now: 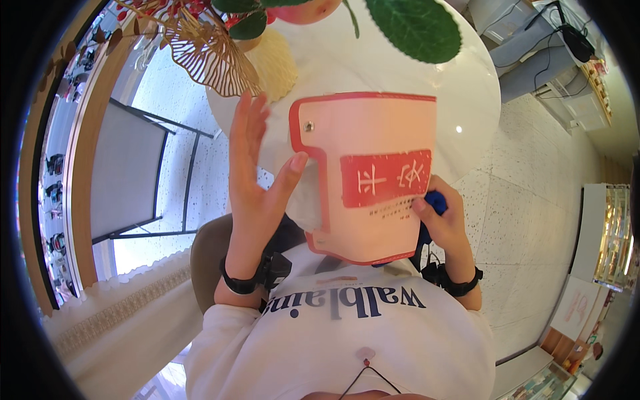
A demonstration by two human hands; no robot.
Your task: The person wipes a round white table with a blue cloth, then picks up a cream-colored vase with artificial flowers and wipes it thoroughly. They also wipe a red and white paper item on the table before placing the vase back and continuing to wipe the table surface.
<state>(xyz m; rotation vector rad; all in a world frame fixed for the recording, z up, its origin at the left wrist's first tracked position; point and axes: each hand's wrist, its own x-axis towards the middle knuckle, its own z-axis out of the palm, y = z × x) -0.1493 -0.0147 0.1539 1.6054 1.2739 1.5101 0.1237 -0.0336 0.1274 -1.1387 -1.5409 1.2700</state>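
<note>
A pale pink bag or folded cover point(380, 125) with red edging, a metal eyelet and a red panel bearing writing stands between my hands, close to my chest. My right hand point(442, 215) grips its right edge, thumb on the front and fingers behind. Something blue point(436, 202) shows behind those fingers. My left hand point(257, 155) is raised at its left side, fingers spread and slightly blurred; the thumb tip lies near the red edging, and whether it touches cannot be told. Each wrist wears a black strap.
Beyond the bag is a round white marble-look table point(465, 100). Green leaves point(415, 30), a gold openwork ornament point(212, 62) and red berries hang over its far left. A person's legs point(532, 62) are at the upper right. A framed grey panel point(127, 170) stands left.
</note>
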